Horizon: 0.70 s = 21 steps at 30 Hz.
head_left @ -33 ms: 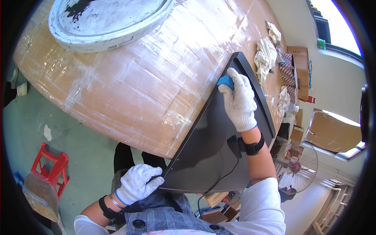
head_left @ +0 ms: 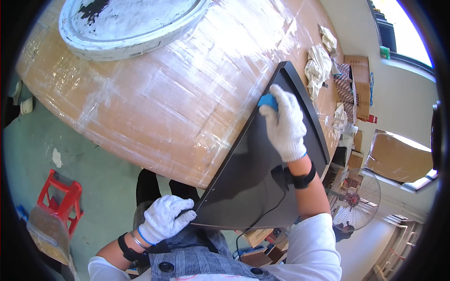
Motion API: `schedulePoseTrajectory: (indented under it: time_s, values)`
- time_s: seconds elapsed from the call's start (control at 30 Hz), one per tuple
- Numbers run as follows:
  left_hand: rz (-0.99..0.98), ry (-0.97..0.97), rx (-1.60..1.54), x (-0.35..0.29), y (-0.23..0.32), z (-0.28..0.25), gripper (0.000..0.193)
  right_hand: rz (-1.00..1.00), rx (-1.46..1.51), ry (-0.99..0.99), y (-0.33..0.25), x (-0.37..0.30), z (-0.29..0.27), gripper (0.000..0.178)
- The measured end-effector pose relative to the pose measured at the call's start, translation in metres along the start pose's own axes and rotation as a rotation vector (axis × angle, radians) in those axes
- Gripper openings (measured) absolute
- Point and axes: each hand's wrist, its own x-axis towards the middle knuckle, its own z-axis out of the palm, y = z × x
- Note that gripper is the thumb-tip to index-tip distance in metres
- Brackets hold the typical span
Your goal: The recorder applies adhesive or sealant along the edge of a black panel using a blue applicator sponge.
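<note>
A dark, glossy flat panel [head_left: 253,164] with a raised black rim, like a screen, lies tilted at the table's near right edge. My right hand [head_left: 287,126], in a white knitted glove, pinches a small blue block [head_left: 268,101] between thumb and fingers. That block rests against the panel's long left edge, near its far corner. At the near left corner of the panel, my gloved left hand [head_left: 168,219] is closed on the edge, thumb and fingers on either side. A black strap circles each wrist, and a thin cable hangs from the right one.
A tape-covered brown table [head_left: 164,107] carries a round white turntable-like disc [head_left: 136,28] with dark smears. White rags [head_left: 318,68] and cardboard boxes [head_left: 358,79] line the right side. A red stool [head_left: 61,201] stands at lower left, a fan [head_left: 354,199] at right.
My right hand has slid slightly toward me and to the left along the panel's edge with the blue block. The left hand stays put.
</note>
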Motion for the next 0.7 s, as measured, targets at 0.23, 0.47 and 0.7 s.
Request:
schedulePoseTrajectory:
  time_s: [0.23,0.47,0.7]
  values:
    - [-0.015,-0.033,-0.008,-0.009,-0.001,-0.003,0.029,-0.040,0.104,-0.272,-0.063,-0.047,-0.020,0.045]
    - [-0.023,-0.039,-0.034,-0.019,-0.001,0.003,0.029,0.001,0.031,-0.111,-0.045,-0.041,-0.008,0.045]
    - [-0.021,0.100,-0.001,-0.040,-0.001,0.004,0.027,-0.136,0.135,-0.240,-0.094,-0.084,-0.019,0.047]
